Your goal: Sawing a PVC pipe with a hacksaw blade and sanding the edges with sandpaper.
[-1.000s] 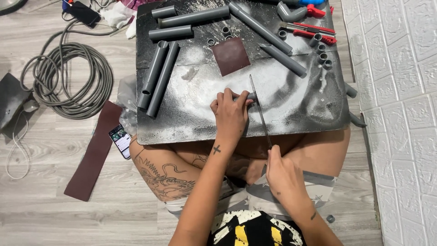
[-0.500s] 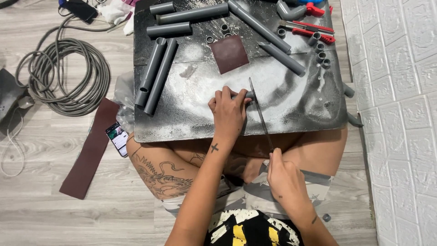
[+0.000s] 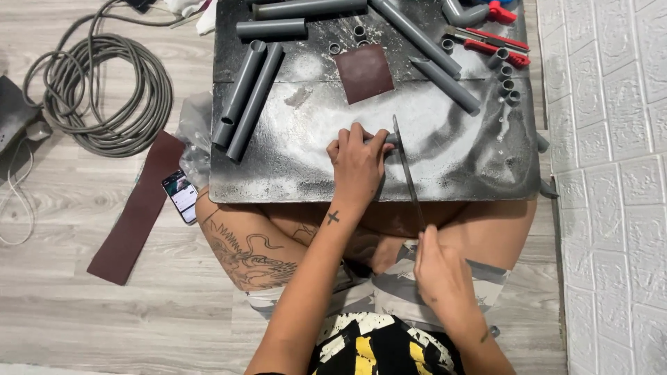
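Head view, looking down: dusty dark table (image 3: 292,167) sitting low over folded legs, carrying grey pipes (image 3: 244,90), a square of brown sandpaper (image 3: 365,72), small pipe rings (image 3: 506,80) and a red-handled cutter (image 3: 490,42). Off to one side on the plank floor, lying coiled, a grey hose (image 3: 104,97), then a long brown abrasive strip (image 3: 135,208), then a phone (image 3: 182,196) just beside the table's near corner.

Left hand (image 3: 358,163) pressing down on a short grey pipe piece (image 3: 390,139), grip closed over it, only its end showing past the fingers. Right hand (image 3: 441,278) pinching shut on the near end of a thin saw blade (image 3: 406,167), running from the table edge up to that piece and meeting it right by the fingertips.

Judging the cut: keeping the blade square to the piece, stroking long and light, pinning the piece flat, holding the fingertips back from the blade line.
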